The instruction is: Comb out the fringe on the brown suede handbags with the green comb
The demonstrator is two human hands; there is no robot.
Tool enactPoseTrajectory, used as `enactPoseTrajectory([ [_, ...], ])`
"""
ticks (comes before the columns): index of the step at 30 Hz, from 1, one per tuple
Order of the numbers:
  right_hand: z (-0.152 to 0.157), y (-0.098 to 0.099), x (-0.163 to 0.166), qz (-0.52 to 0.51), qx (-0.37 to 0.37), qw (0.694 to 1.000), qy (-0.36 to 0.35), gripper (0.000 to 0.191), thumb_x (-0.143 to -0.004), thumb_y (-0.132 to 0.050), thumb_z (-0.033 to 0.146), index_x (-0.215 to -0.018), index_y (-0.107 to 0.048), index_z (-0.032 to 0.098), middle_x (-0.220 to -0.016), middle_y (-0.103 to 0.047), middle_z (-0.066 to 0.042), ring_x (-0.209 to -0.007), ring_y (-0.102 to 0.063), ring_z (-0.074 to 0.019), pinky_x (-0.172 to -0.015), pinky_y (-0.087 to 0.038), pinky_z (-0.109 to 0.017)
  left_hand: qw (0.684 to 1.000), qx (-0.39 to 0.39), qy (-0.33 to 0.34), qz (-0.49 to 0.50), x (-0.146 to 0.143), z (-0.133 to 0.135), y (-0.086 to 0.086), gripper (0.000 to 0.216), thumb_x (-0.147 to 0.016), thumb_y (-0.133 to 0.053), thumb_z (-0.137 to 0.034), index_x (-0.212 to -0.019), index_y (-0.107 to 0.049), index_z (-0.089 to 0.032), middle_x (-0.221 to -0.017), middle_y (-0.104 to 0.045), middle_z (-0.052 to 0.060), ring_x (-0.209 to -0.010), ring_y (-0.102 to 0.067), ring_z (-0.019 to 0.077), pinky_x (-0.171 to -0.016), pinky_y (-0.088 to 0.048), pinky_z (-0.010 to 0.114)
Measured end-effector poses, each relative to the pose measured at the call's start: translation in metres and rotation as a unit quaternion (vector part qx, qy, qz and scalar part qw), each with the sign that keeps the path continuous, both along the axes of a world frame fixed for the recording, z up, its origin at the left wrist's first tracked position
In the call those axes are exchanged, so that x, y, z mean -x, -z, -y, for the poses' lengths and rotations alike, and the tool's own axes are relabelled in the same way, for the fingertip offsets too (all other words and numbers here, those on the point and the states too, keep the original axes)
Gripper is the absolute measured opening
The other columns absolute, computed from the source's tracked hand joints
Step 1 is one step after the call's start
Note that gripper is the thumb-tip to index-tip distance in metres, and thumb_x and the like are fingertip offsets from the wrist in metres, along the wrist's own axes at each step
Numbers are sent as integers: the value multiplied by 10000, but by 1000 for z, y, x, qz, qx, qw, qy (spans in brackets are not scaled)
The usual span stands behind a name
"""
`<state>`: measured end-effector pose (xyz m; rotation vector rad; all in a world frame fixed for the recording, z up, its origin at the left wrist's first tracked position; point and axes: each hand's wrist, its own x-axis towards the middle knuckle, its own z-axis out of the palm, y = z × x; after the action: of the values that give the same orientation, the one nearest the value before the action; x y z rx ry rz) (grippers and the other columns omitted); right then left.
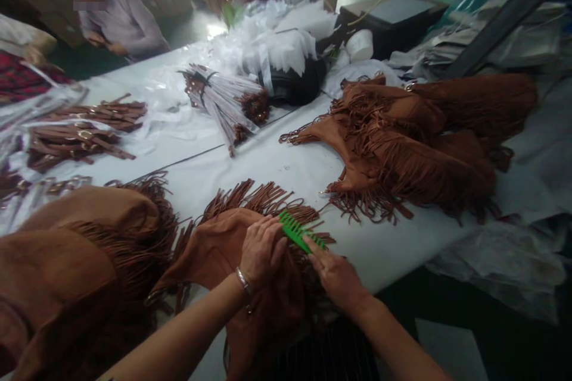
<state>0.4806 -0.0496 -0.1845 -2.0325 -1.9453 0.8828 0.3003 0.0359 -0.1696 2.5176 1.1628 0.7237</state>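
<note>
A brown suede-like bag with long fringe (214,244) lies on the table's near edge in front of me. My left hand (260,250), with a bracelet at the wrist, presses on its upper side, fingers bent and close together, gripping the material. In my right hand (335,277) is a green wide-toothed comb (292,231), pinched at its right end. The comb lies over the fringe strands at the bag's right side, its teeth pointing up and away. My left fingertips are close to its left end. Part of the fringe under my right hand is hidden.
More brown fringed bags lie piled at left (58,250) and right (415,143). Behind are a tied bundle of wrapped straps (223,98), buckled straps (84,131) and white packing material (286,41). Across the table, a person (125,18) is at the far left.
</note>
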Motion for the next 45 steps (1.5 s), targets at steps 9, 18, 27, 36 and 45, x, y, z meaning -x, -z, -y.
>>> enactPoseTrajectory([
  [9, -47, 20, -54, 107, 52, 987, 106, 489, -944, -228, 366, -1420, -282, 268, -937, -695, -100, -820, -660, -226, -693, -487, -327, 995, 2, -1, -97, 42, 11, 70, 520, -880, -416, -307, -1365, -307, -153, -1417, -336, 96, -1373, -161, 246, -1078, -277, 418],
  [18, -18, 4, -91, -110, -1, 976, 190, 600, -846, -374, 485, -1322, -439, 125, -1329, -483, -122, -1248, -421, -215, -1041, -339, -365, 995, 52, -5, -81, 39, 9, 72, 499, -887, -402, -324, -1356, -334, -164, -1430, -320, 87, -1373, -164, 245, -1063, -312, 441],
  [27, 120, 19, -3, -237, 54, 898, 367, 606, -791, -410, 617, -1143, -584, 155, -752, -680, -79, -695, -649, -249, -640, -531, -332, 965, 9, -223, -135, 92, -42, 34, 625, -813, -495, -473, -1335, -376, -152, -1361, -414, 126, -1325, -252, 310, -1078, -227, 476],
  [36, 67, 7, 87, -290, 58, 907, 299, 695, -692, -611, 489, -1251, -449, 111, -1117, -628, -129, -1052, -579, -266, -922, -442, -354, 891, 322, -266, -178, 159, -75, 19, 702, -713, -402, -712, -1079, -539, -129, -1126, -551, 190, -1038, -536, 342, -891, -401, 435],
  [45, 22, -33, 65, -263, -92, 895, 349, 482, -681, -585, 412, -1088, -582, 154, -976, -682, -78, -893, -631, -235, -808, -481, -317, 885, 414, -213, -6, 145, -96, -44, 668, -582, -604, -674, -955, -611, -120, -897, -666, 115, -879, -619, 259, -749, -480, 320],
])
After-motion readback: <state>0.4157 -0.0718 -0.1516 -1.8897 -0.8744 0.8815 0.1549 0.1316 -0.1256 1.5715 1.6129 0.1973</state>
